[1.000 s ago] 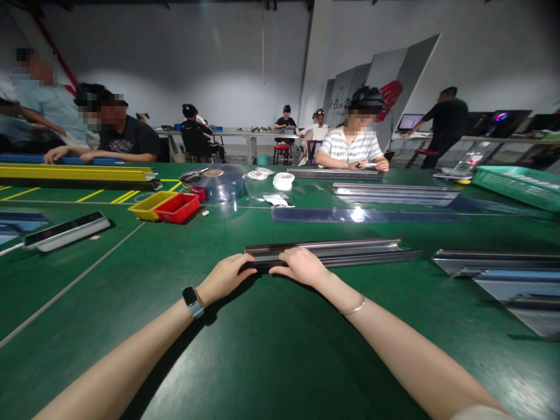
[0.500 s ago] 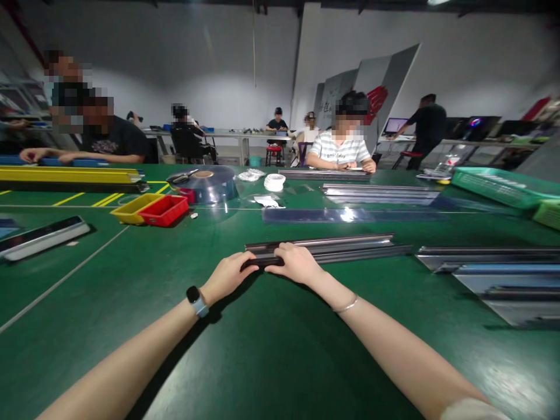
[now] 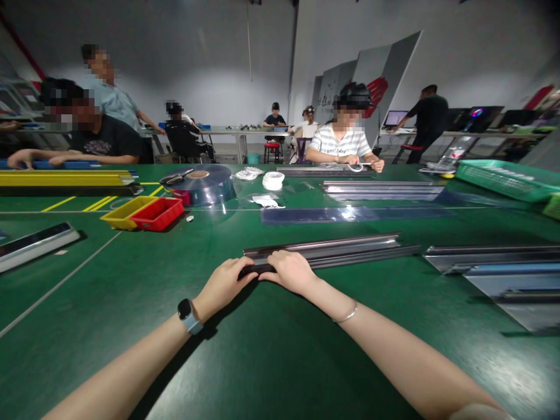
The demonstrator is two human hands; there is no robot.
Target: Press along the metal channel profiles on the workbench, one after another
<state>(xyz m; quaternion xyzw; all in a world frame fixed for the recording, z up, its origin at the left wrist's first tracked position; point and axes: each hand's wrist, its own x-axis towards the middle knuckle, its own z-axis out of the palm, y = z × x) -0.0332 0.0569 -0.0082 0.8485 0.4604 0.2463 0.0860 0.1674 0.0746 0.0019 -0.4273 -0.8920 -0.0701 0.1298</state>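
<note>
A long dark profile strip, with a channel along its length, lies slightly slanted on the green table. Its left end is gripped by my left hand, the fingers behind and the thumb on the near edge. My right hand is closed on the same strip just to the right, knuckles up, and the two thumbs almost meet. The fingertips of both hands are partly hidden behind the strip.
More profiles lie at the right. Beyond my hands are a clear plastic strip, a red bin, a yellow bin, a clear roll and white tape rolls. A co-worker sits opposite, near a green basket.
My hands keep their grip and the strip shifts only slightly as the view moves. The co-worker opposite now holds up a white ring. At the left, a standing person has moved to the right.
</note>
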